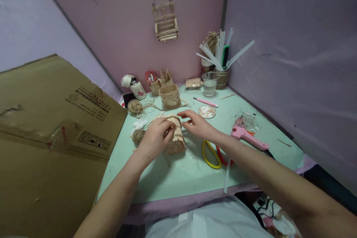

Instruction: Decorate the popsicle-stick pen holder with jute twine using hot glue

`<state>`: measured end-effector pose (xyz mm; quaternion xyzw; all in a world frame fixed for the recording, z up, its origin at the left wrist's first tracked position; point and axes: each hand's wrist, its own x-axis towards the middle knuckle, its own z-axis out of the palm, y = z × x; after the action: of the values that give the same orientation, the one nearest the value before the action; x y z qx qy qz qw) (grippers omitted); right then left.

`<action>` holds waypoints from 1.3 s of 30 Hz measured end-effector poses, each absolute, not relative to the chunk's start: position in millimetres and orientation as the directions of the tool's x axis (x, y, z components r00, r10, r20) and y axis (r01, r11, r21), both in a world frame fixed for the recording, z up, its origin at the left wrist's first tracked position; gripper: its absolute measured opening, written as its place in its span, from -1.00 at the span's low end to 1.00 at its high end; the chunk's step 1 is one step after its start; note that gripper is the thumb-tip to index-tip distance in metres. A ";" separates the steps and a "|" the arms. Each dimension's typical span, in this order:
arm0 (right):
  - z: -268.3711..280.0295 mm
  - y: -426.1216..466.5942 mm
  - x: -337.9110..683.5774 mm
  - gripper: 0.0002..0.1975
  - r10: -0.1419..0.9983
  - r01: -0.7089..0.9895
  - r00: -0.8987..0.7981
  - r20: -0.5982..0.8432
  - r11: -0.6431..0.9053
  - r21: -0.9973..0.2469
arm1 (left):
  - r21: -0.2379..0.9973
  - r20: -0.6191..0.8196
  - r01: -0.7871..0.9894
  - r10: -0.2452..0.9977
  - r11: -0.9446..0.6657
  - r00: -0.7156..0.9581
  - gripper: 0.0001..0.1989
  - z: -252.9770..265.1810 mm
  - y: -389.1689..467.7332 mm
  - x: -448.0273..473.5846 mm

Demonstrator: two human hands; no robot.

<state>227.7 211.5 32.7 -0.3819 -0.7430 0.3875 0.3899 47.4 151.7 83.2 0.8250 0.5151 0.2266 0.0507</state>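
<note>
Forearms (pixel 259 167) cross the tabletop (pixel 156 184) to a wooden-strip basket (pixel 175 146) between the left hand (pixel 159 133), curled, its hold unclear, and the loosely open right hand (pixel 197 125), where uneven pressure could loosen its trim.

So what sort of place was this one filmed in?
Probably a small craft workstation: the table holds a pink glue gun, a coil of twine and a container of what look like glue sticks.

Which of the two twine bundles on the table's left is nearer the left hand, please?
The compact ball beside the left hand; the loose coil lies farther back.
</note>
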 end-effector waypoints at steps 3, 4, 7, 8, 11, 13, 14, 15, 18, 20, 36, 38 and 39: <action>33.4 216.3 223.7 -0.65 0.859 0.184 -0.445 0.251 0.362 -0.914 | 0.308 0.324 0.823 0.866 -0.477 0.380 -0.86 82.4 153.3 46.2; 34.6 217.3 223.0 -0.66 0.858 0.166 -0.457 0.237 0.343 -0.924 | 0.310 0.327 0.823 0.866 -0.477 0.379 -0.87 82.2 153.6 45.9; 38.5 219.6 221.6 -0.70 0.862 0.141 -0.459 0.217 0.311 -0.940 | 0.314 0.335 0.824 0.867 -0.473 0.370 -0.88 81.9 154.3 46.3; 39.4 220.1 221.2 -0.70 0.866 0.140 -0.452 0.214 0.306 -0.942 | 0.312 0.337 0.824 0.866 -0.473 0.369 -0.88 81.9 154.5 46.6; 40.1 221.3 220.2 -0.70 0.874 0.142 -0.442 0.203 0.292 -0.946 | 0.308 0.341 0.823 0.863 -0.477 0.373 -0.88 81.7 155.0 47.5; 39.5 221.4 219.5 -0.70 0.875 0.139 -0.443 0.195 0.282 -0.949 | 0.310 0.339 0.822 0.864 -0.477 0.373 -0.87 81.4 155.4 47.8; 39.2 221.3 219.3 -0.70 0.877 0.136 -0.441 0.190 0.275 -0.952 | 0.311 0.338 0.822 0.864 -0.477 0.374 -0.87 81.2 155.7 47.8; 38.9 221.2 219.0 -0.70 0.880 0.134 -0.439 0.183 0.266 -0.955 | 0.311 0.336 0.822 0.864 -0.478 0.375 -0.87 81.0 156.0 47.6; 39.2 220.4 218.7 -0.70 0.888 0.125 -0.431 0.158 0.232 -0.965 | 0.310 0.331 0.821 0.864 -0.479 0.378 -0.86 80.0 156.9 46.8; 40.7 219.8 218.8 -0.70 0.891 0.123 -0.430 0.143 0.214 -0.969 | 0.313 0.331 0.820 0.865 -0.478 0.378 -0.86 79.2 157.4 46.2; 42.5 217.1 216.4 -0.69 0.913 0.170 -0.398 0.088 0.168 -0.971 | 0.321 0.333 0.820 0.867 -0.474 0.371 -0.85 79.7 157.1 46.7; 42.1 217.3 215.8 -0.68 0.910 0.175 -0.406 0.085 0.169 -0.970 | 0.320 0.329 0.822 0.869 -0.471 0.369 -0.84 79.8 157.1 47.1; 41.9 217.4 215.7 -0.67 0.911 0.180 -0.403 0.084 0.169 -0.969 | 0.323 0.329 0.823 0.871 -0.468 0.366 -0.84 80.2 156.7 47.6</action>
<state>215.7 217.4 41.9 -0.4062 -0.6717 0.5004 0.3653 47.6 156.7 80.2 0.8247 0.5133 0.2318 0.0516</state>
